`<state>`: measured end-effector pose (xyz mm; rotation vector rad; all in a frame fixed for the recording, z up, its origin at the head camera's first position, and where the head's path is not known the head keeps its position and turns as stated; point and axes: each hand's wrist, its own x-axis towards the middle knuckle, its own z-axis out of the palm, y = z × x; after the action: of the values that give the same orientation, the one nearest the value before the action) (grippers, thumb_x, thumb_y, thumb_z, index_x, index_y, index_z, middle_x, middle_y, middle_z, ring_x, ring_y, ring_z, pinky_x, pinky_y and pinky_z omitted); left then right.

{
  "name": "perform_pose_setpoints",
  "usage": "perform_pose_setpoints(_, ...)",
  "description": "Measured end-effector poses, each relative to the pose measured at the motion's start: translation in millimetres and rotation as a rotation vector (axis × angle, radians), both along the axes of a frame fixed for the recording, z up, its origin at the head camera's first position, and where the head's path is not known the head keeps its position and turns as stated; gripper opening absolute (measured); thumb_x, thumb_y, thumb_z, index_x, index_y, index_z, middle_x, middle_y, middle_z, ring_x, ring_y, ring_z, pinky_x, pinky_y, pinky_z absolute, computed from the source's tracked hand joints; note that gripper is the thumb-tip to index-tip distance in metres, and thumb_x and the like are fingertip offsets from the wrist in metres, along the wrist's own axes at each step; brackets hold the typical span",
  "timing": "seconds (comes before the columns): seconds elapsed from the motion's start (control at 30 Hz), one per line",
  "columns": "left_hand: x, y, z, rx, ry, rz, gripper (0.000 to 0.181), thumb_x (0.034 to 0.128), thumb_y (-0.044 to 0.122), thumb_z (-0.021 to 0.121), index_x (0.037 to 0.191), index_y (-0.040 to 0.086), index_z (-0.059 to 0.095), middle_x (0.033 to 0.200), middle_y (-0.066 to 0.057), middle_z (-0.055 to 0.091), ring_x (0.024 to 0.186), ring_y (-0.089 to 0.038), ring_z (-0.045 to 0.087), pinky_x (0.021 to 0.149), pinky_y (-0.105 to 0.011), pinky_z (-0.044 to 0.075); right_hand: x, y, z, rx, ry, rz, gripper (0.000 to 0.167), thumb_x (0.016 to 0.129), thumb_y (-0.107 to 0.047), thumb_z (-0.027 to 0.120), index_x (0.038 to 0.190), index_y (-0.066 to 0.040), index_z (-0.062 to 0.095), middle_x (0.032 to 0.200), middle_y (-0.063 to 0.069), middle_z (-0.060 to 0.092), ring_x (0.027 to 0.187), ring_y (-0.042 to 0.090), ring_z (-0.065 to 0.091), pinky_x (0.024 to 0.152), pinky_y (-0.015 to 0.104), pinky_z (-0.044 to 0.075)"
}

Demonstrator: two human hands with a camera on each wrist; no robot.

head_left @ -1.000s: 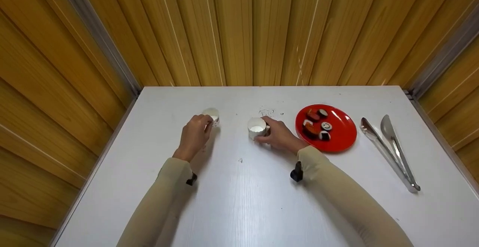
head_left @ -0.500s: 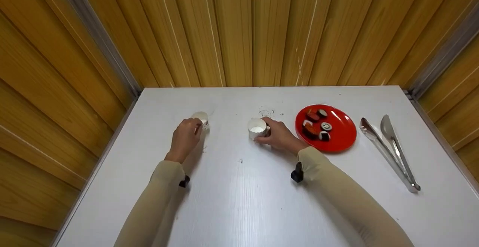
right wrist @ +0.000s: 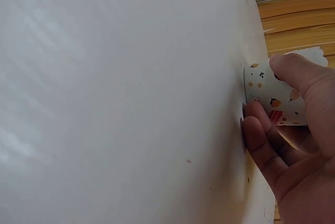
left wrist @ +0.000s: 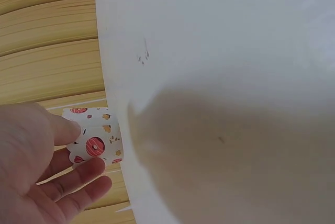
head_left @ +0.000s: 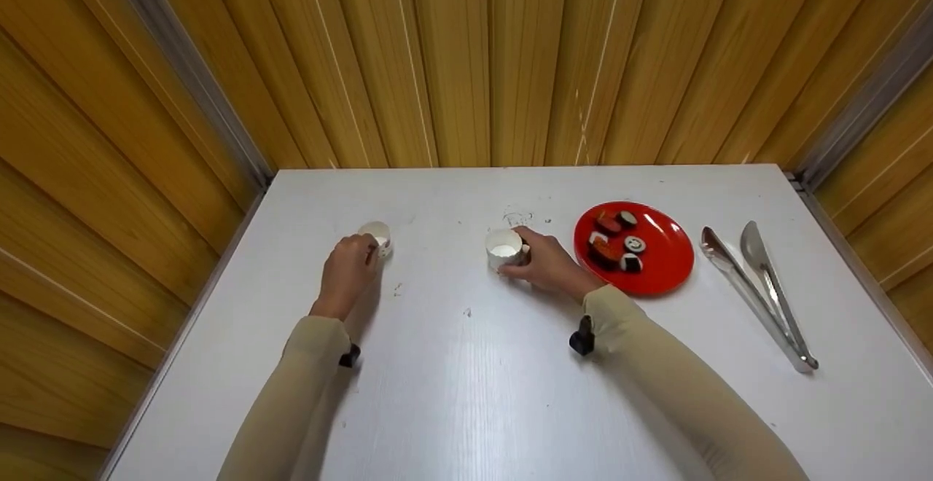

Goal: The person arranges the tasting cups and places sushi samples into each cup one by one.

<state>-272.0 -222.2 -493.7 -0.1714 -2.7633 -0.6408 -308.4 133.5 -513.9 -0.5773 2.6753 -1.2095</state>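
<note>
Two small white paper baking cups, printed with doughnuts and tiny patterns, stand on the white table with their mouths upward. My left hand (head_left: 348, 271) pinches the left paper baking cup (head_left: 379, 232) by its near side, thumb on the printed wall (left wrist: 99, 132) in the left wrist view. Right of centre, my right hand (head_left: 547, 266) grips the right paper baking cup (head_left: 503, 246) from its right side. Thumb and fingers lie around that cup's wall (right wrist: 264, 88) in the right wrist view. Parts of both cups are hidden behind the fingers.
Right of my right hand lies a red plate (head_left: 663, 255) carrying several sushi pieces (head_left: 606, 249). Metal tongs (head_left: 758, 299) lie farther right on the table (head_left: 452, 393). Wood-patterned walls (head_left: 452, 65) rise behind and beside the table.
My left hand has slid its paper baking cup leftward and slightly nearer to me, widening the gap between the cups. My right hand and its cup have stayed almost still.
</note>
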Motion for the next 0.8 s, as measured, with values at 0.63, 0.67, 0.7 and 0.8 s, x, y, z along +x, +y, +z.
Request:
perform_pose_setpoints(0.63, 3.1, -8.6, -7.2, 0.027, -0.058, -0.023, 0.007, 0.0979, -0.003, 0.065, 0.1, -0.005, 0.071, 0.095, -0.019, 0.071, 0.087, -0.03, 0.068, 0.075, -0.045, 0.057, 0.2, 1.9, -1.6, -0.008, -0.013, 0.012, 0.065, 0.087, -0.028, 0.085, 0.141, -0.012, 0.052, 0.127, 0.008, 0.065, 0.106, 0.025, 0.058, 0.092, 0.042, 0.052)
perform_pose_setpoints(0.67, 2.8, -8.5, -6.8, 0.026, -0.06, -0.022, 0.007, 0.0978, -0.003, 0.065, 0.1, -0.005, 0.071, 0.095, -0.019, 0.071, 0.087, -0.031, 0.069, 0.076, -0.045, 0.057, 0.2, 1.9, -1.3, -0.007, -0.014, 0.013, 0.065, 0.087, -0.028, 0.085, 0.141, -0.012, 0.052, 0.127, 0.008, 0.065, 0.107, 0.025, 0.058, 0.093, 0.042, 0.052)
perform_pose_setpoints(0.7, 2.6, -8.4, -6.3, 0.024, -0.063, -0.022, 0.007, 0.0977, -0.003, 0.065, 0.101, -0.005, 0.071, 0.095, -0.019, 0.071, 0.087, -0.031, 0.069, 0.076, -0.045, 0.057, 0.0, 1.9, -1.1, -0.006, -0.015, 0.013, 0.066, 0.087, -0.028, 0.085, 0.141, -0.012, 0.051, 0.128, 0.008, 0.065, 0.107, 0.025, 0.058, 0.094, 0.043, 0.051)
perform_pose_setpoints(0.8, 1.3, -8.5, -5.7, 0.018, -0.071, -0.027, 0.008, 0.0981, -0.003, 0.065, 0.101, -0.006, 0.071, 0.095, -0.019, 0.071, 0.087, -0.031, 0.069, 0.076, -0.045, 0.057, -0.5, 1.8, -0.9, -0.008, -0.017, 0.011, 0.067, 0.087, -0.028, 0.085, 0.142, -0.012, 0.051, 0.129, 0.008, 0.064, 0.11, 0.024, 0.057, 0.099, 0.044, 0.05)
